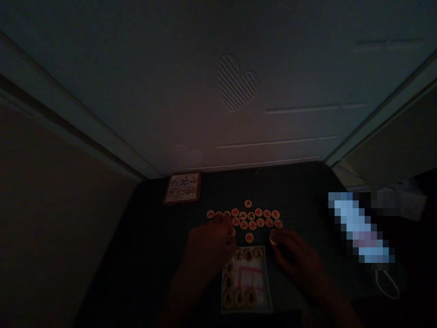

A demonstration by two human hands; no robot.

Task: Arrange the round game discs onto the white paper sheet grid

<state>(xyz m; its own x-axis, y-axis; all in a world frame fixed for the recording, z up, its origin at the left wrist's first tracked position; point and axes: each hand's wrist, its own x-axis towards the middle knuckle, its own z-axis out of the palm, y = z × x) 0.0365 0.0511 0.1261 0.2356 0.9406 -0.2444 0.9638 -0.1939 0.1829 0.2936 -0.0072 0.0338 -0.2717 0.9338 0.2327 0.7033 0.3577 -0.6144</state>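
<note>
Round xiangqi pieces (252,225) with red or black characters lie in loose rows on the dark table. Over the left end of these rows, my left hand (212,239) is closed, its fingertips at a black-marked piece (227,213). Another piece (233,233) shows partly at that hand's edge; what its fingers hold, if anything, is hidden. To the right of the rows, my right hand (296,253) pinches a pale xiangqi piece (273,237) between thumb and fingers. Between my forearms sits a clear square tray (268,291) with black-marked pieces along its sides, partly covered by my left hand.
A flat box (182,187) with printed characters lies at the table's back left. The pale panel (153,91) with embossed hearts rises behind the table. At right are a pixelated bright object (362,230) and a white cord loop (387,286). The light is dim.
</note>
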